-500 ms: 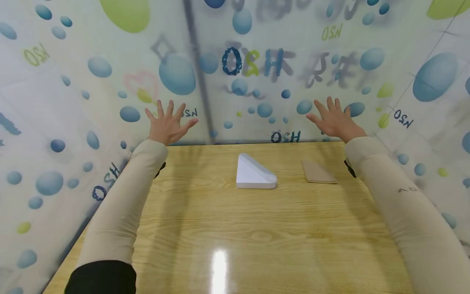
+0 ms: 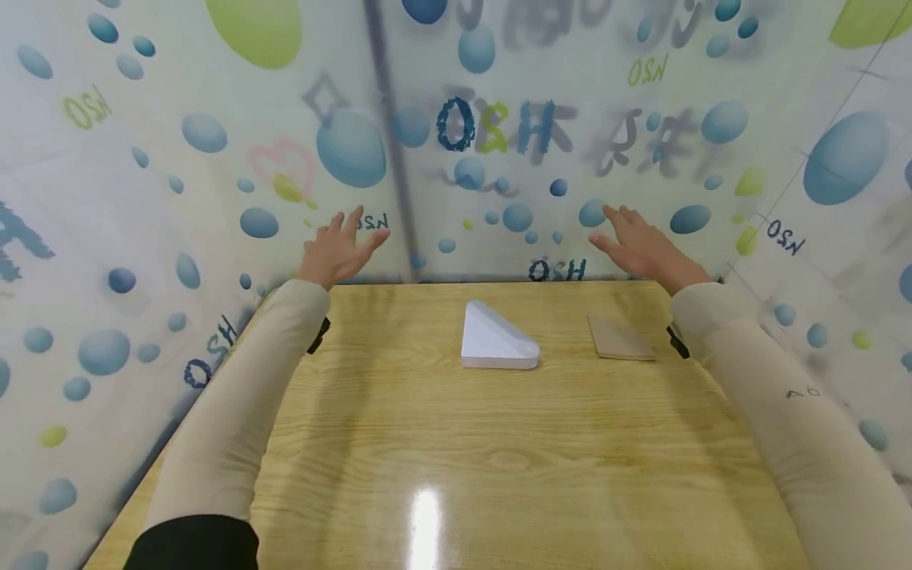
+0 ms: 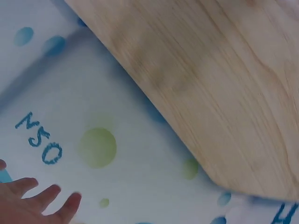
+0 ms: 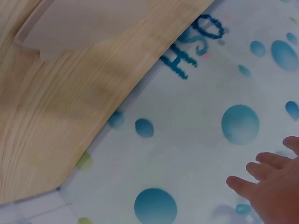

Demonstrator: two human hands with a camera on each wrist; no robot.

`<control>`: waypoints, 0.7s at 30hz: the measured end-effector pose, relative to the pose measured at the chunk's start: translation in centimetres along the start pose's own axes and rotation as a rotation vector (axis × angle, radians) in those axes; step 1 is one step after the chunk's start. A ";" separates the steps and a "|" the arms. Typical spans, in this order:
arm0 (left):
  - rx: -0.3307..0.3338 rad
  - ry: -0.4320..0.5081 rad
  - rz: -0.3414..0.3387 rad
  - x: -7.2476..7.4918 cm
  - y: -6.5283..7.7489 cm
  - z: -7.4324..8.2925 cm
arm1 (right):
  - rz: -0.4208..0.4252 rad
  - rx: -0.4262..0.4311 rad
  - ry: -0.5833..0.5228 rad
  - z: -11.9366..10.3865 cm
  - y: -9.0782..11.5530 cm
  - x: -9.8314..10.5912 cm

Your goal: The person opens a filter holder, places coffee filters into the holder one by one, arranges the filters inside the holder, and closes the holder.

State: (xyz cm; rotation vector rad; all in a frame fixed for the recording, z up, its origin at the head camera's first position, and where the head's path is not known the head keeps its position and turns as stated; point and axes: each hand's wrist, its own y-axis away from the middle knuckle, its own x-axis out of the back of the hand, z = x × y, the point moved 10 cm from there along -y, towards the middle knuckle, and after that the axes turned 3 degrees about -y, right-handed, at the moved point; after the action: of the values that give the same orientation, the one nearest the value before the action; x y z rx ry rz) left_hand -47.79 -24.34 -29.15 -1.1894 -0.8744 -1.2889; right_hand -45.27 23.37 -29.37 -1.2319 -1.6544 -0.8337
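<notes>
My left hand (image 2: 336, 250) is held up over the far left edge of the table, fingers extended and thumb out, holding nothing. On the other side my right hand (image 2: 648, 250) is raised in the same way, also holding nothing. Between and below them lies a white triangular piece (image 2: 496, 342) with rounded corners, flat on the wood. To its right, nearer the right hand, is a flat brown square (image 2: 618, 339) that looks like cardboard. Each wrist view catches the fingers (image 3: 49, 200) of its own hand in a lower corner, against the patterned cloth.
The wooden table (image 2: 456, 443) runs up to a back wall of white cloth (image 2: 427, 198) printed with blue and green dots and letters. Similar cloth encloses both sides. A bright light reflection lies on the near part of the tabletop.
Both hands have tilted, fingers leaning forward and closer together than in their earlier spread. The head view has shifted slightly. The white piece and brown square stay in place on the table.
</notes>
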 end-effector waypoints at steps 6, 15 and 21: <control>0.027 0.290 -0.076 -2.5 0.9 0.7 | 0.021 0.051 -0.150 -1.6 0.5 -1.1; 0.075 0.603 -0.183 -7.4 2.9 4.0 | 0.040 0.004 -0.437 -0.9 2.6 -4.7; 0.081 0.698 -0.253 -10.7 4.1 6.6 | 0.002 0.021 -0.481 -1.3 3.5 -7.2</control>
State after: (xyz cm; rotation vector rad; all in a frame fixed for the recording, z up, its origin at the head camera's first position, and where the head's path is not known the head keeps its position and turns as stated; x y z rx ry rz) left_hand -44.19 -15.84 -38.65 -0.4995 -0.5546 -1.7039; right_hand -40.72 20.53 -35.52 -1.4994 -2.0311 -0.5393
